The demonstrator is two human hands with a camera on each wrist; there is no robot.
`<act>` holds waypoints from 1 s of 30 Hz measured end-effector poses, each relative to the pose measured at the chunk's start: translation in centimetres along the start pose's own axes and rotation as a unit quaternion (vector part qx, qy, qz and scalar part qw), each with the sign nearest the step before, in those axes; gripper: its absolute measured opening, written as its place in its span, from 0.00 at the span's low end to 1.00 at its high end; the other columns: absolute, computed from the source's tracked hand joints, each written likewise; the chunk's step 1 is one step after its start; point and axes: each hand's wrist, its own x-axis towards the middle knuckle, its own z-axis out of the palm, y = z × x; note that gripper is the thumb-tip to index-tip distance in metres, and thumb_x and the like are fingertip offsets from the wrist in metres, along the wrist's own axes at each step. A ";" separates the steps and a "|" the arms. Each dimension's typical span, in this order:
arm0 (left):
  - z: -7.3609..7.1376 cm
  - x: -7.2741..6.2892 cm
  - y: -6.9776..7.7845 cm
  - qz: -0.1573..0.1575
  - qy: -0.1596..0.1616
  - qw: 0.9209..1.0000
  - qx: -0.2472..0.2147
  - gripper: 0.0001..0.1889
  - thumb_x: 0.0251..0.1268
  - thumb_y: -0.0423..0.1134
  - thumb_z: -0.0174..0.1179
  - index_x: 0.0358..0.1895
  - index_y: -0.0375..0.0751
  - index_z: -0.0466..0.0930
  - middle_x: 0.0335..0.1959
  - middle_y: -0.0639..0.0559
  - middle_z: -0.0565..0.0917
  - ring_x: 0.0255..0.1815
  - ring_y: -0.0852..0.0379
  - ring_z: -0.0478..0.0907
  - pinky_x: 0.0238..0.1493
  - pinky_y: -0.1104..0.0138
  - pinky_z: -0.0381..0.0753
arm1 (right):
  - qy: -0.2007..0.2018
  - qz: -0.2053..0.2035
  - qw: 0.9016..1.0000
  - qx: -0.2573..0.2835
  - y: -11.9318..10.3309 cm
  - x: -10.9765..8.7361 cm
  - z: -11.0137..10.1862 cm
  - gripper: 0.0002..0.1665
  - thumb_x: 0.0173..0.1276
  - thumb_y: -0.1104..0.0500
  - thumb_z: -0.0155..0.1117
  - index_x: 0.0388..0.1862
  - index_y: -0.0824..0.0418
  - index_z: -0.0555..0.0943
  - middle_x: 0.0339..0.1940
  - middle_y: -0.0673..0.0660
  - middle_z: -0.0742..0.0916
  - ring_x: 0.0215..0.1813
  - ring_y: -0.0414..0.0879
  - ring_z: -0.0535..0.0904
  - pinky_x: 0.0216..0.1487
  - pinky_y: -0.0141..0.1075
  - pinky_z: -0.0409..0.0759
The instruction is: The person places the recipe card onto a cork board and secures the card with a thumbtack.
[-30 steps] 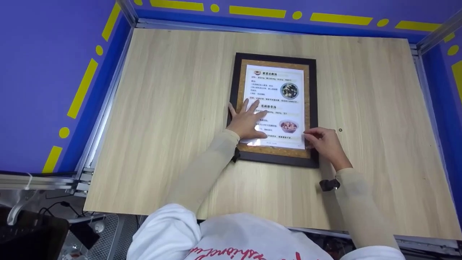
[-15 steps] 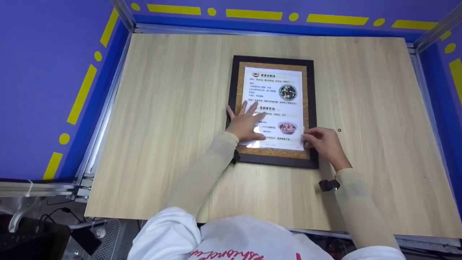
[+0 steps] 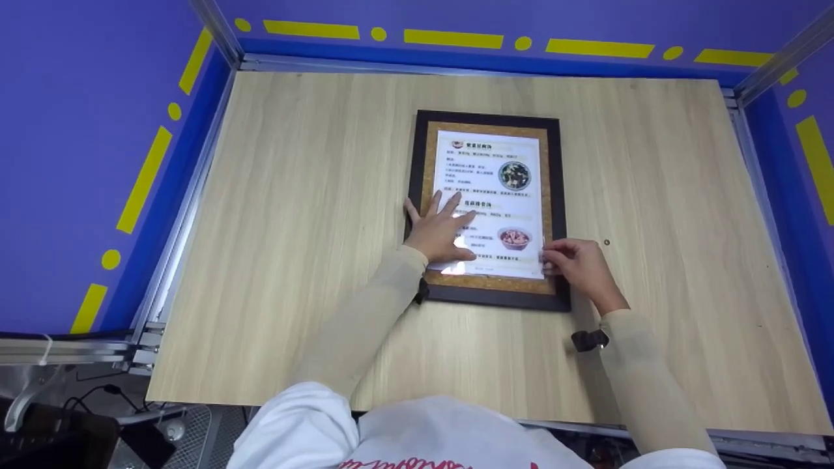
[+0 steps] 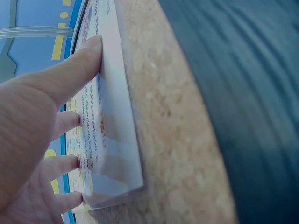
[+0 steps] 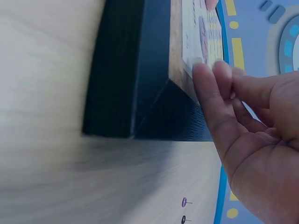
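A laminated recipe sheet [image 3: 515,213] with Chinese text and two dish pictures lies on a cork board [image 3: 521,284] in a dark frame [image 3: 495,297]. My left hand [image 3: 440,236] presses on the sheet's lower left with fingers spread; one fingertip reaches the left frame bar. In the left wrist view, the thumb [image 4: 77,65] lies straight on the sheet. My right hand [image 3: 583,264] crosses the right frame bar, its thumb and bent fingers bunched at the sheet's lower right edge. Whatever is between those fingertips is hidden in the head and right wrist views.
The frame lies on a light wooden table [image 3: 313,195]. Right of it rests a small pin [image 3: 606,241]; the right wrist view shows a purple pushpin [image 5: 184,202] and a dark one [image 5: 183,219]. Blue-purple panels [image 3: 98,130] wall in the back and sides.
The table and frame sit slightly lower in the head view as the camera shifts. Both hands keep their places on the sheet and frame; only tiny shifts of the right fingertips show.
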 end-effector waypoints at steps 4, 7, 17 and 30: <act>0.0 -0.1 0.0 0.000 -0.001 1.000 -0.001 0.48 0.52 0.73 0.61 0.78 0.64 0.58 0.81 0.49 0.43 0.79 0.37 0.34 0.59 0.22 0.29 | 0.005 -0.004 1.000 -0.002 0.0 0.0 0.0 0.12 0.71 0.71 0.59 0.49 0.79 0.82 0.39 0.72 0.86 0.32 0.42 0.85 0.37 0.34 0.85; 0.0 -0.1 0.0 -0.001 -0.001 1.000 -0.003 0.48 0.52 0.73 0.61 0.78 0.64 0.58 0.82 0.49 0.43 0.79 0.37 0.34 0.59 0.22 0.29 | 0.015 -0.010 1.000 0.001 -0.1 0.0 0.1 0.12 0.71 0.71 0.60 0.49 0.79 0.82 0.38 0.72 0.86 0.31 0.41 0.84 0.37 0.34 0.85; -0.3 0.1 0.0 -0.003 -0.006 1.000 0.006 0.48 0.53 0.73 0.60 0.78 0.65 0.58 0.82 0.49 0.42 0.79 0.37 0.33 0.59 0.22 0.29 | 0.021 -0.040 0.997 -0.061 -0.4 0.1 0.1 0.09 0.71 0.70 0.61 0.45 0.76 0.83 0.39 0.69 0.86 0.38 0.52 0.85 0.36 0.34 0.85; 0.1 0.2 -0.1 -0.005 -0.008 1.000 0.004 0.48 0.52 0.75 0.59 0.78 0.66 0.56 0.82 0.51 0.41 0.79 0.38 0.33 0.58 0.21 0.30 | 0.015 -0.036 0.982 -0.184 -0.5 -0.2 0.5 0.08 0.71 0.66 0.63 0.43 0.70 0.86 0.38 0.64 0.88 0.35 0.49 0.80 0.30 0.29 0.77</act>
